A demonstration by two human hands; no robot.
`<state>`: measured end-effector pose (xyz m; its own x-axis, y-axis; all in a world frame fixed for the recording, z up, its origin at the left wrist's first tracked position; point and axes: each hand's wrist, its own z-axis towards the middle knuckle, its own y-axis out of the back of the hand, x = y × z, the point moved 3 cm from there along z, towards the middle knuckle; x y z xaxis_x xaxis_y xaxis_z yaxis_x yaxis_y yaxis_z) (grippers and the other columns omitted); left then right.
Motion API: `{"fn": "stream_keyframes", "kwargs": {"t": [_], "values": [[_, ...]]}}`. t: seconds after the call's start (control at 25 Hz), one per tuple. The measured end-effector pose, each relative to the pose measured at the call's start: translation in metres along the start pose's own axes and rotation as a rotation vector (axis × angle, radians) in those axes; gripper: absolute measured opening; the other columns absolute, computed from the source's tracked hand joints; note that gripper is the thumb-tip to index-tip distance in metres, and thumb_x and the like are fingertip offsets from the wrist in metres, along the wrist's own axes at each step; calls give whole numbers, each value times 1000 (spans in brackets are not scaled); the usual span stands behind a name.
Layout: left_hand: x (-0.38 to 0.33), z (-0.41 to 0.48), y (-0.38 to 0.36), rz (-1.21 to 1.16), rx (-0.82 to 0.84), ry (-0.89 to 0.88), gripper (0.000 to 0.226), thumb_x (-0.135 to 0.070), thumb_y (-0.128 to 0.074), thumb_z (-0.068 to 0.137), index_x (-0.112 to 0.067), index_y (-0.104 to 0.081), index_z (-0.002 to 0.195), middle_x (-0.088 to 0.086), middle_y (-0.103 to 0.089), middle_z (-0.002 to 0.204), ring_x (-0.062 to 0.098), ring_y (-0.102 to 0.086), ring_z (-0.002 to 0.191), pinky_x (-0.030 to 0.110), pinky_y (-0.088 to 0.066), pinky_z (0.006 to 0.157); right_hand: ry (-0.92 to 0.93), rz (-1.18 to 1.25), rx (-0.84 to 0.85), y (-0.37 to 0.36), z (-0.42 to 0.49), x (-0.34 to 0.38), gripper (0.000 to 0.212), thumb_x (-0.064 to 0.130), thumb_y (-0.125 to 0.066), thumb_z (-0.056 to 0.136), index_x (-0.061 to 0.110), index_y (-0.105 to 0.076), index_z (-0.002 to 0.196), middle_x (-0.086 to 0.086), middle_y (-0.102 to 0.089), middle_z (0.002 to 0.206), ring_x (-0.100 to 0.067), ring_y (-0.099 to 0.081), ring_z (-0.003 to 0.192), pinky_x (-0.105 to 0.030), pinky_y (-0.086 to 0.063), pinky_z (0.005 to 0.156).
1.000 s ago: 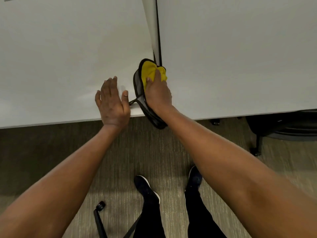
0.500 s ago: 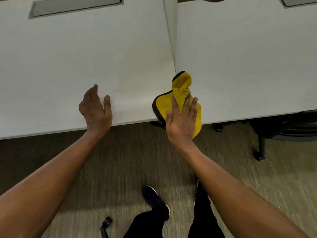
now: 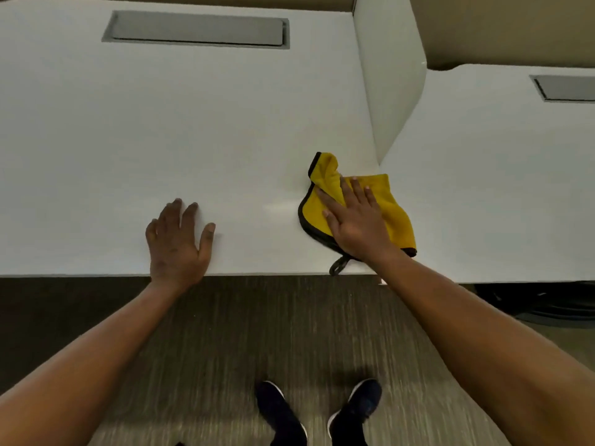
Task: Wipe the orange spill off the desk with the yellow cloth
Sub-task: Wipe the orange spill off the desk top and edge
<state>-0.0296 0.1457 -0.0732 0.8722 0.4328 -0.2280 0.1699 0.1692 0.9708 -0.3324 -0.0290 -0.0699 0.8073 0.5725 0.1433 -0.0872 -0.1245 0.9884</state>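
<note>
The yellow cloth [image 3: 391, 207], edged in black with a small hanging loop, lies crumpled on the white desk [image 3: 161, 140] near its front edge, just in front of the divider's end. My right hand [image 3: 354, 217] presses flat on the cloth, fingers spread and pointing away from me. My left hand [image 3: 177, 243] rests palm down on the bare desk to the left, near the front edge, holding nothing. No orange spill shows on the desk; a faint wet sheen [image 3: 280, 207] lies just left of the cloth.
A white divider panel [image 3: 392, 75] stands between this desk and a second white desk [image 3: 499, 188] on the right. Each desk has a grey cable hatch [image 3: 196, 29] at the back. Below are carpet, my dark shoes [image 3: 280, 410] and a black chair base [image 3: 541, 304].
My right hand has spread the cloth flatter on the desk, farther from the front edge. The view has tilted up, showing the hatches. My left hand stays flat on the desk.
</note>
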Motion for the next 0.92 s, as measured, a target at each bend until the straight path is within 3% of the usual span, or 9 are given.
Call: {"fn": "stream_keyframes", "kwargs": {"t": [0.24,0.4,0.52,0.64,0.8,0.92], "values": [[5,1,-10,12,-42,0,62,-51,-35,100,-12,-43,147,18,-38,156,36,-36,145,56,-29,117,-133,-12,-35,9,152,-8,51,45,-29,106,40,-27,156,-15,-21,166,-42,-13,153,-59,-11,123],[7,1,-12,9,-85,-25,57,-43,-35,101,-10,-45,147,19,-40,154,36,-37,145,56,-30,115,-253,16,-61,10,206,34,55,48,-29,105,33,-27,157,-16,-17,167,-42,-11,154,-59,-8,123],[4,1,-8,-29,-79,8,57,-38,-36,101,-8,-42,149,19,-39,156,35,-35,146,55,-27,117,-57,45,-30,-1,167,111,56,50,-31,104,33,-29,157,-14,-17,168,-39,-13,154,-56,-10,124],[1,1,-1,-66,-95,27,62,-38,-35,100,-4,-38,152,20,-40,157,35,-38,145,54,-29,116,245,69,11,-18,54,164,53,52,-33,104,37,-34,155,-11,-20,168,-35,-14,155,-54,-12,124],[3,0,-2,-60,-47,25,71,-51,-29,100,-4,-37,153,21,-38,157,37,-35,146,56,-29,117,463,31,48,-17,-20,100,48,49,-36,105,42,-36,153,-6,-23,167,-27,-13,156,-48,-11,127],[3,1,-4,-12,-23,9,73,-55,-28,100,-5,-37,153,20,-35,159,36,-31,148,57,-27,118,282,6,-14,1,54,22,49,39,-38,104,34,-40,153,-21,-36,159,-40,-29,149,-49,-21,123]]}}
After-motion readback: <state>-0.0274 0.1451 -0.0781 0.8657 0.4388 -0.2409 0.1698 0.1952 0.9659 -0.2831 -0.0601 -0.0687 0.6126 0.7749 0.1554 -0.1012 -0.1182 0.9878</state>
